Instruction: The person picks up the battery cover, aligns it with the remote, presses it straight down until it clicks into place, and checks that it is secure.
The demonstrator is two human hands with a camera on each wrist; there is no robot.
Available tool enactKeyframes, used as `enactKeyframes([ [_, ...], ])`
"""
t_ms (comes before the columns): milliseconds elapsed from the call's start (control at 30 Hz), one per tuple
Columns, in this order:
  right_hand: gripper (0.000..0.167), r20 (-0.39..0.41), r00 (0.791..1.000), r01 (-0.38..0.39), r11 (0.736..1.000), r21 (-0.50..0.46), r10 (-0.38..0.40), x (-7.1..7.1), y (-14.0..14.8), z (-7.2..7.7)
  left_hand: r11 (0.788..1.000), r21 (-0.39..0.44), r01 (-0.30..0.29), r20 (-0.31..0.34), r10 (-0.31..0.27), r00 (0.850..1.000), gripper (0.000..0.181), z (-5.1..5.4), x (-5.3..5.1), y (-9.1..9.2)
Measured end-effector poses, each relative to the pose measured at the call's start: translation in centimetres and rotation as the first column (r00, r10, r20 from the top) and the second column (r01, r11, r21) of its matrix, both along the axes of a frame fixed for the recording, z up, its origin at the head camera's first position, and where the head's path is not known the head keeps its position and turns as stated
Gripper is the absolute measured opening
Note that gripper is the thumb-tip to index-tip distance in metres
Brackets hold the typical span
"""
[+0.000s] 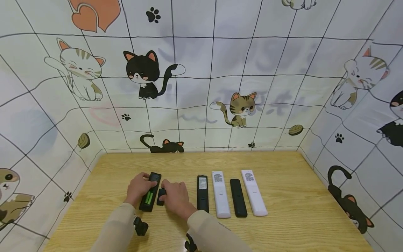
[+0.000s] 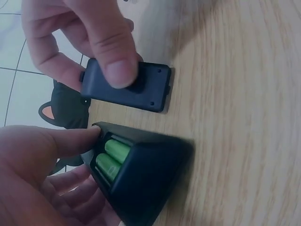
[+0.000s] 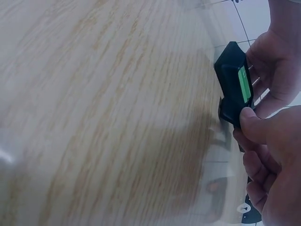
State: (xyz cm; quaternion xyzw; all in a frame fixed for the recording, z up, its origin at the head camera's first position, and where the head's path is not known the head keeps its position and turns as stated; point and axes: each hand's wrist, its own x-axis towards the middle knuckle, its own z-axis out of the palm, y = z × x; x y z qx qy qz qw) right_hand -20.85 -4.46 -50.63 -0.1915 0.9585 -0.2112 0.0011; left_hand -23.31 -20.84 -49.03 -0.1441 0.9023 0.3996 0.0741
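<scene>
A black remote control (image 1: 146, 202) lies back up on the table's left part, its battery bay uncovered. Two green batteries (image 2: 112, 159) sit side by side in the bay. My left hand (image 1: 138, 187) grips this remote by its far part, thumb across the back and fingers along the left side. Just to the right, my right hand (image 1: 177, 196) pinches a small black battery cover (image 2: 148, 89), thumb on its face. In the left wrist view the cover is apart from the remote, close to the table.
Right of my hands several remotes lie in a row, back up: a black remote (image 1: 202, 203) with a label, a white remote (image 1: 221, 199), a smaller black remote (image 1: 238, 197) and another white remote (image 1: 256, 197). A cat-print cloth (image 1: 195, 91) surrounds the wooden table (image 1: 292, 210).
</scene>
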Motion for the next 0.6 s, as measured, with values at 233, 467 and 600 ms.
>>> enactKeyframes([
  [233,0.022,-0.086,0.996,-0.004,1.000,-0.016,0.003,0.2,0.5,0.9,0.999,0.041,0.002,-0.029,-0.001,1.000,0.052,0.3,0.0,0.3],
  [467,0.022,-0.164,0.986,-0.015,1.000,-0.006,0.013,0.1,2.3,2.6,0.987,0.158,0.028,-0.091,-0.013,0.996,0.049,1.1,0.1,1.5],
  [600,0.022,-0.219,0.975,-0.023,1.000,0.001,0.023,0.0,3.5,3.3,0.970,0.238,0.051,-0.115,-0.023,0.993,0.050,1.4,0.2,2.3],
])
